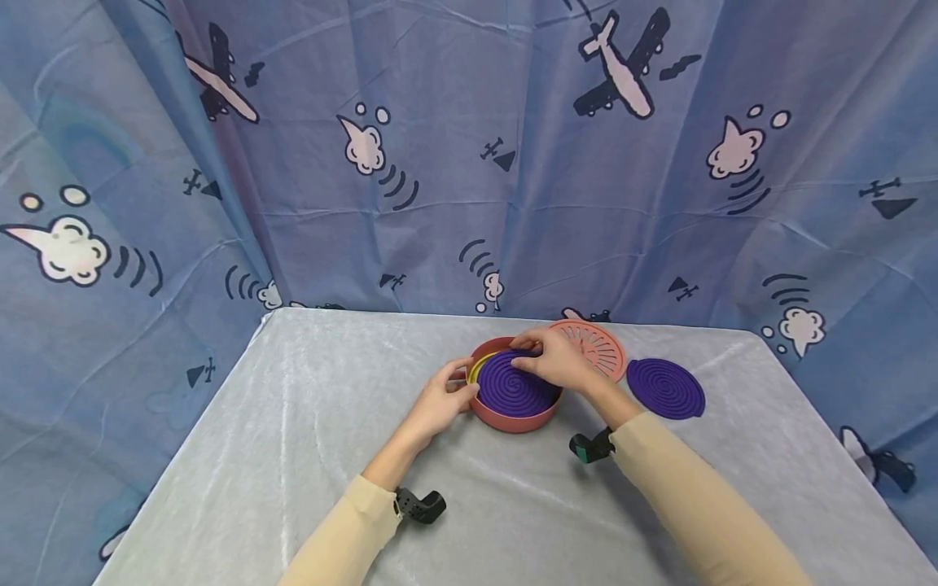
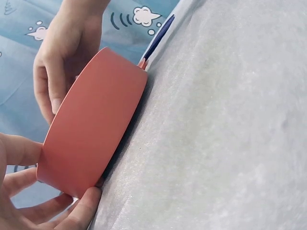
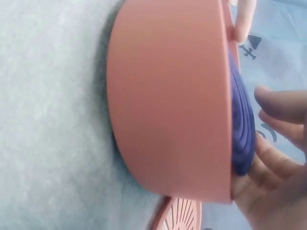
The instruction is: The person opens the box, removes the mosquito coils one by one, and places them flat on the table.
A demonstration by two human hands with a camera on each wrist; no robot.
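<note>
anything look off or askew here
The purple mat in the red pot looks askew: it's tilted, one edge poking above the rim by the right hand. I see no spills or damage.

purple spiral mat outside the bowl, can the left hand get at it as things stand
Probably not directly: the left hand is holding the red bowl, and the bowl and right forearm lie between it and the purple spiral mat.
</note>
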